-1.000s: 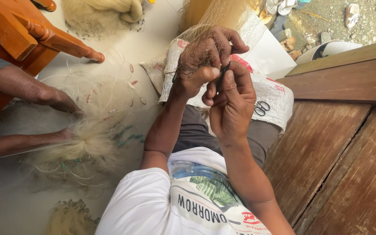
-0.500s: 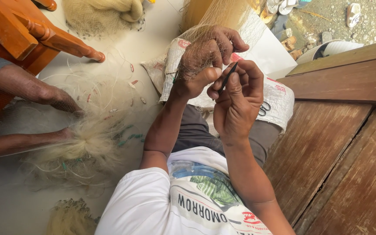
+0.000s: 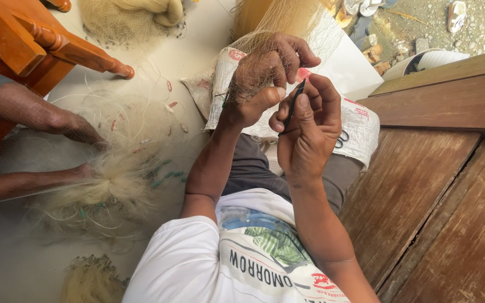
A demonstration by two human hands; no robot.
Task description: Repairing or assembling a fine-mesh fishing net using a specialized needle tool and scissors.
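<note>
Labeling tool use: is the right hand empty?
No: the right hand pinches a thin dark netting needle between thumb and fingers, beside the left hand gripping the fine net.

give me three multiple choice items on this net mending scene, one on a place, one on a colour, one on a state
1. Where does the woven sack lie?
A. across the person's lap
B. on the wooden chair
C. on the gravel outside

2. What colour is the thin tool in the right hand?
A. white
B. black
C. orange

3. How is the left hand?
A. flat on the floor
B. open and empty
C. closed on a bunch of fine net

Answers
1. A: it drapes over the thighs under both hands.
2. B: the sliver pinched between thumb and fingers is dark black.
3. C: its fingers curl around gathered mesh.
</note>
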